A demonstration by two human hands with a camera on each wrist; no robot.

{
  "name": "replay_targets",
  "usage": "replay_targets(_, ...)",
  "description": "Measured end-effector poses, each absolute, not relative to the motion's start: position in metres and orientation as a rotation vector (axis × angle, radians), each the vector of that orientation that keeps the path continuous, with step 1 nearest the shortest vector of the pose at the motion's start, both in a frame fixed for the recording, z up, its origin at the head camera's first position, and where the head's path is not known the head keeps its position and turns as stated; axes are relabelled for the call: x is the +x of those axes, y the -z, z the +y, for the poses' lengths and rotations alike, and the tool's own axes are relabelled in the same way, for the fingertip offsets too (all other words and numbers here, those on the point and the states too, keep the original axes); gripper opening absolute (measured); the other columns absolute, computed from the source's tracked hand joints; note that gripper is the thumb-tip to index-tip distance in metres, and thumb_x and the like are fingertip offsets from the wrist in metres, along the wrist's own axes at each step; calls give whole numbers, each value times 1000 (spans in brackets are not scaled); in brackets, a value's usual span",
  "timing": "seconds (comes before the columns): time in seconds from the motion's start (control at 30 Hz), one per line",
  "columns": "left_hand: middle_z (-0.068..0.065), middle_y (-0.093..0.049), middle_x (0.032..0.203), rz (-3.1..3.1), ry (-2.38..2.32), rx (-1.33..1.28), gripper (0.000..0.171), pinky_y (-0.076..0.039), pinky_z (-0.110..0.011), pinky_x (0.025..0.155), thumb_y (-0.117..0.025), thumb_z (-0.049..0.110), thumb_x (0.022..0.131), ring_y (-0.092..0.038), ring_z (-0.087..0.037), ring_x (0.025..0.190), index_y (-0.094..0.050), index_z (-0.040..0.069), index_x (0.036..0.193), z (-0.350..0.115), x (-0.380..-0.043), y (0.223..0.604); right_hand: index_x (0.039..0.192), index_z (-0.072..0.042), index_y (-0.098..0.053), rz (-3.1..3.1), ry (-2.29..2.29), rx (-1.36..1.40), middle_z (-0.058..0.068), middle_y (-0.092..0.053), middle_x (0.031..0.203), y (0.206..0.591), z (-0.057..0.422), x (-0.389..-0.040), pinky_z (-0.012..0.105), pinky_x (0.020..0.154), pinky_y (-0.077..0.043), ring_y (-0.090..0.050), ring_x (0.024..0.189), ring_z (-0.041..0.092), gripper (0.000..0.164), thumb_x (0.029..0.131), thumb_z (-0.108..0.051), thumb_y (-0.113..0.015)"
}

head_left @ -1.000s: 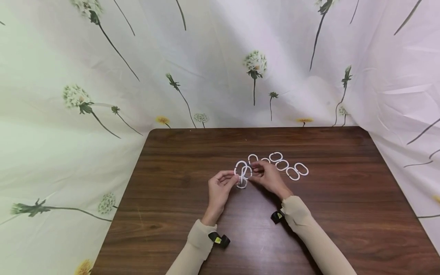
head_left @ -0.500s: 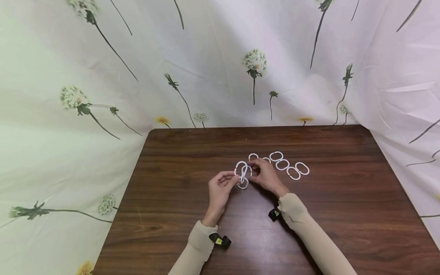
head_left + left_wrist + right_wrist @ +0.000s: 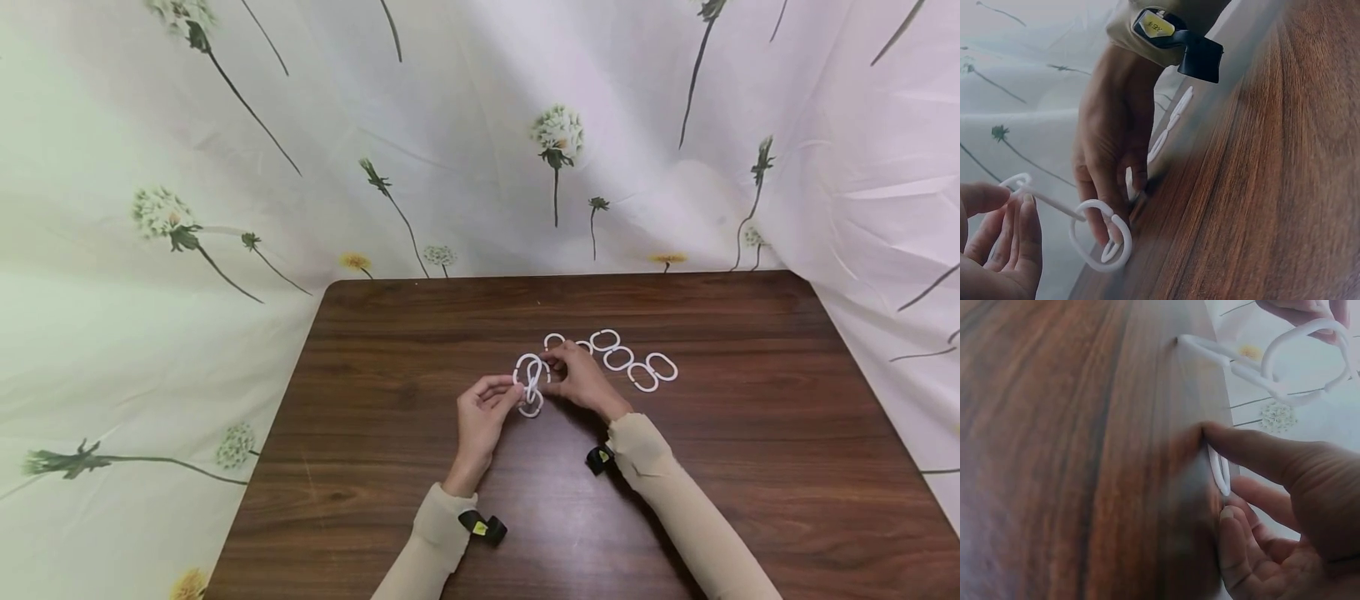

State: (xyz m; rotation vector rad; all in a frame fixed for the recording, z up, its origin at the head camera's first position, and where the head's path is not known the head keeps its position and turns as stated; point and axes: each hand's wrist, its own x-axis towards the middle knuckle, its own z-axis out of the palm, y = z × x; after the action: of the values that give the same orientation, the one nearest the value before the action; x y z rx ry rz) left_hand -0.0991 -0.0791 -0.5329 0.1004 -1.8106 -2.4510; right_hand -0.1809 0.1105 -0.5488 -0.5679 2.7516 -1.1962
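My left hand point(image 3: 482, 414) pinches a white oval plastic chain link point(image 3: 1016, 177) between thumb and fingertips, above the table. Joined to it are more links, one of them a hanging link point(image 3: 1071, 240) that overlaps the other hand in the left wrist view. Low at the tabletop, my right hand point(image 3: 588, 385) holds another white link point(image 3: 1219, 474) between its thumb and fingertips. In the head view this link lies partly behind the hanging ones. Gaps show in the sides of some links.
Several white links point(image 3: 618, 369) lie in a loose row on the brown wooden table point(image 3: 375, 400), behind and right of my right hand. The flower-printed cloth point(image 3: 465, 167) hangs along the table's far edge. Black camera mounts point(image 3: 485, 529) sit on both wrists.
My right hand has shifted slightly left and away from me, in close to the hanging links. The left hand stays nearly in place with its links.
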Motion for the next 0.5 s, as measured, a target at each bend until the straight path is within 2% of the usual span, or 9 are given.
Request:
replay_targets(0.17,-10,-75,88,-1807,2454,96,37,-68,-32,76,-77,-6,90,-76,-17,76,-58,-28,113,-80,-98,534,116,-4,-74,2742,1169,-566,12,-63,101,547,109,-184,32,80,-53,-62,90,22,50,72,-16,-95)
replay_targets(0.33,-10,-76,88,-1816,2449,111,35,-68,-34,76,-77,-6,89,-76,-16,75,-60,-26,112,-80,-96,536,109,-5,-72,2721,1191,-551,14,-63,101,545,109,-185,30,79,-52,-61,89,24,49,68,-14,-96)
replay_targets(0.5,-12,-76,89,-1827,2445,121,34,-68,-34,76,-76,-6,90,-75,-13,74,-61,-26,112,-80,-95,537,110,-7,-69,2718,1238,-523,11,-64,99,547,108,-183,29,79,-50,-61,88,22,50,69,-13,-96)
